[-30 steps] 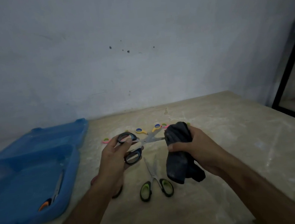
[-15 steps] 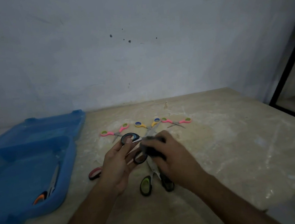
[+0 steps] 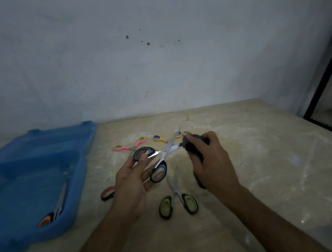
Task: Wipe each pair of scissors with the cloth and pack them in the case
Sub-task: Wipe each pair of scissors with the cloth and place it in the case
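Observation:
My left hand (image 3: 132,181) holds a pair of black-and-blue-handled scissors (image 3: 158,162) above the table, fingers through its handle loops, blades spread apart. My right hand (image 3: 208,160) grips a dark cloth (image 3: 193,145) and presses it on one blade. On the table lie green-and-black scissors (image 3: 176,201), a red-handled pair (image 3: 106,193) partly hidden behind my left hand, pink scissors (image 3: 129,146) and yellow scissors (image 3: 160,138). The open blue case (image 3: 79,173) sits at the left with orange-handled scissors (image 3: 54,212) inside.
The beige table (image 3: 265,167) ends at a pale wall behind. A dark frame (image 3: 322,84) stands at the far right. The table's right edge runs diagonally near that frame.
The right hand with the cloth slid outward along the blade from near the pivot toward the tip. The scissor blades now stand spread wider. The left hand keeps its hold.

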